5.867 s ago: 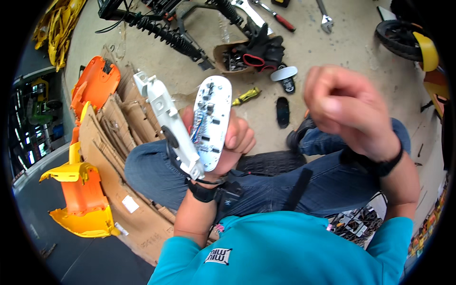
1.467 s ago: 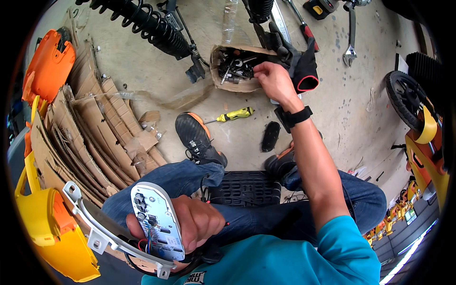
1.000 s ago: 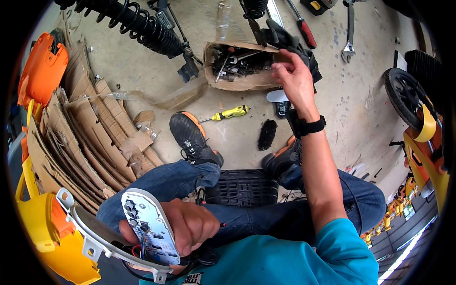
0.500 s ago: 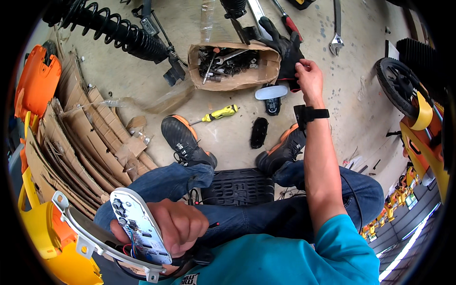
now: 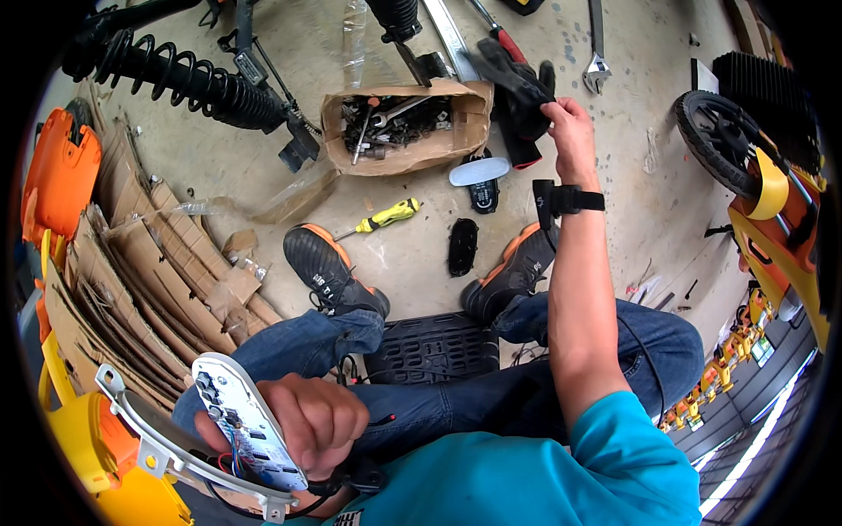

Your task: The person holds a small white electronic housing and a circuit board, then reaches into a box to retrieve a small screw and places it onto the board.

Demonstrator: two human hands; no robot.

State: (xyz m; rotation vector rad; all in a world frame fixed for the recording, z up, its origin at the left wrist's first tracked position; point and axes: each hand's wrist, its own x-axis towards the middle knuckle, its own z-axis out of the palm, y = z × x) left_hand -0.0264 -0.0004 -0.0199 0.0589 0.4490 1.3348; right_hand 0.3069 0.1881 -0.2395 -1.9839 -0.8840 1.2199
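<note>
My left hand (image 5: 311, 419) is closed around a white circuit board (image 5: 254, 430) with a rounded end, held upright at the lower left. Small buttons, chips and thin coloured wires show on the board's face. A grey curved bracket (image 5: 167, 443) with lugs lies beside it. My right arm reaches forward, and my right hand (image 5: 572, 131) pinches a black work glove (image 5: 524, 92) by its edge. The glove hangs crumpled just right of an open cardboard box (image 5: 408, 164) of tools and small hardware. Below it a black piece with a red edge (image 5: 526, 156) rests on the floor.
A yellow screwdriver (image 5: 388, 215), an oval white-topped part (image 5: 479, 173) and a black oval shell (image 5: 462, 246) lie between my shoes. Flattened cardboard (image 5: 158, 280) is stacked at left. A coil-spring shock absorber (image 5: 189, 83), adjustable wrench (image 5: 596, 72) and wheel (image 5: 715, 145) lie around.
My right hand has drawn the glove away from the box's right side, and the glove has folded over. My left hand still holds the circuit board. The whole view has shifted slightly.
</note>
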